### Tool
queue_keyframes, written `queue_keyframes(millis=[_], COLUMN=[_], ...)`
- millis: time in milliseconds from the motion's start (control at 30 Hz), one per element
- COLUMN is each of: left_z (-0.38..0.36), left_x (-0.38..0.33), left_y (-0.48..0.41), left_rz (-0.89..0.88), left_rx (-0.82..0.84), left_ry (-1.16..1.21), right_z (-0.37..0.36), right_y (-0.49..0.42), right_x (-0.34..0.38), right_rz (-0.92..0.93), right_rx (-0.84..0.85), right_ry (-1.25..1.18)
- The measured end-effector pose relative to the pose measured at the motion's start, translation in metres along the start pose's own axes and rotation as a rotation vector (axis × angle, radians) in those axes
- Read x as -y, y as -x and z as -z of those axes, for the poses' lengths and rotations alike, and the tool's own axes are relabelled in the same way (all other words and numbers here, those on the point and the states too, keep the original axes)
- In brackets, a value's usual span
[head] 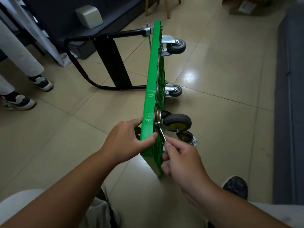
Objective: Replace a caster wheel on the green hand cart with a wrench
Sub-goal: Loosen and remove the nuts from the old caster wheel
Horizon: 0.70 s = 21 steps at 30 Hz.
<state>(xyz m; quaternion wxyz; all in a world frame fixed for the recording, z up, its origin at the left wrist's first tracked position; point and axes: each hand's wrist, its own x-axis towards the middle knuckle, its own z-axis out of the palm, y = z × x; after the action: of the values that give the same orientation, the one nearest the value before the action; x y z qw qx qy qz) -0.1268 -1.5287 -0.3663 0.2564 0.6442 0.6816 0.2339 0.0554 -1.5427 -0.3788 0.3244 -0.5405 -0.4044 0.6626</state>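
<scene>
R grip (182, 160) pinches wrench (162, 134) at caster (178, 121) mount; L grip (126, 142) holds cart (153, 76) edge.

trousers (24, 204) — pale grey, loose | shoe (236, 186) — dark, speckled toe

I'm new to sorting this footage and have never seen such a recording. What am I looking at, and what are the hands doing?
No machine here: one camera, worn on a person's head, looks down at their own hands. A green cart stands on its edge on the tiled floor, wheels pointing right, black handle to the left. The left hand grips the cart's near edge. The right hand holds a wrench against the mount of the nearest wheel. A loose wheel with its plate lies on the floor beside it. Someone else's shoes show at the left.
</scene>
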Motion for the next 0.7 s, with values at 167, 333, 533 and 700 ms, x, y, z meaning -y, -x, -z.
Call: queue_keyframes(millis=[167, 333, 533, 700], left_z=[-0.003, -0.007, -0.012, -0.015], left_x=[0.000, 0.006, 0.007, 0.012], left_y=[0.002, 0.001, 0.002, 0.003], left_rz=[-0.028, 0.017, 0.037, 0.007], left_rx=[-0.031, -0.059, -0.038, -0.012], left_ry=[-0.083, 0.114, 0.129, 0.077], right_z=[-0.005, -0.011, -0.025, -0.035], right_y=[0.008, 0.006, 0.013, 0.005], right_x=[0.018, 0.031, 0.012, 0.003], right_rz=[-0.012, -0.064, 0.029, 0.100], right_rx=[0.126, 0.220, 0.103, -0.010], right_ry=[-0.044, -0.101, -0.013, 0.133])
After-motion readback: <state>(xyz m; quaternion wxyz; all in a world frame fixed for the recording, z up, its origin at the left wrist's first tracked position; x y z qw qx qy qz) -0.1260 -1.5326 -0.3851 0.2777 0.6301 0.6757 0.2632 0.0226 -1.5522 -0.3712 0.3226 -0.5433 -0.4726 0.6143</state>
